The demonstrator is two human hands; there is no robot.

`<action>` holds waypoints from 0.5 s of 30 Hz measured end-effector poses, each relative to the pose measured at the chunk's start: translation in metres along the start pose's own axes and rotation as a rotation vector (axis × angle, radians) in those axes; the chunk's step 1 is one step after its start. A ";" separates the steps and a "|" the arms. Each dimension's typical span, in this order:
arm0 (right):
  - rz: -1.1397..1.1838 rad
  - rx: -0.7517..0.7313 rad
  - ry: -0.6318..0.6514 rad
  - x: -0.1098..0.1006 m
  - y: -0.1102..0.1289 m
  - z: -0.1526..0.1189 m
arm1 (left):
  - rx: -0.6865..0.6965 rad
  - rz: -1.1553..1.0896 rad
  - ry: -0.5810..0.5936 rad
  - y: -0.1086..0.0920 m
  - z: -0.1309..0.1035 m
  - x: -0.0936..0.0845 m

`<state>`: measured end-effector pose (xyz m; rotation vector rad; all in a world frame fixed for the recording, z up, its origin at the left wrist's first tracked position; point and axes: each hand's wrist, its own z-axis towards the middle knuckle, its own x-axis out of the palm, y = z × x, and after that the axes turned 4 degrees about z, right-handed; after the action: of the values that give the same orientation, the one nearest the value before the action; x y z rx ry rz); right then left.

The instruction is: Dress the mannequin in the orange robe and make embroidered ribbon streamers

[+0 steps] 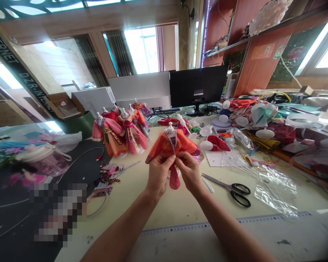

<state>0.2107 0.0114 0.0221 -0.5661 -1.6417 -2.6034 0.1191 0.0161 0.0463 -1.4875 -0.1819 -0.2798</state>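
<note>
A small orange doll robe (183, 140) with a patterned collar stands on a white form at the middle of the table. My left hand (160, 169) pinches the robe's front just below the collar. My right hand (188, 168) pinches the same spot from the other side, its fingertips close to those of my left hand. A red-pink cloth piece (175, 178) hangs below the fingers, between both hands. Black-handled scissors (232, 188) lie to the right, beside a small white strip (208, 185).
Several dressed doll forms (121, 133) stand at the back left. Fabric scraps (108, 174) lie left of my hands. Heaped cloth (243, 120) and plastic bags (274, 189) are at right; a ruler (177, 228) runs along the front. Monitors (198, 87) stand behind.
</note>
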 end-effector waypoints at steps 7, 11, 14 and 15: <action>0.006 0.000 0.018 -0.003 0.001 0.000 | -0.013 -0.051 0.023 -0.003 -0.001 0.001; 0.010 0.004 0.022 -0.004 0.000 0.000 | -0.022 -0.061 0.033 -0.005 -0.002 0.002; 0.017 0.018 0.025 -0.005 0.001 -0.001 | -0.013 -0.083 0.030 -0.006 -0.002 0.003; 0.021 0.026 0.027 -0.005 0.002 -0.002 | -0.011 -0.090 0.027 -0.006 -0.002 0.003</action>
<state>0.2155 0.0082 0.0212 -0.5417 -1.6494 -2.5595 0.1203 0.0131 0.0525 -1.4875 -0.2269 -0.3739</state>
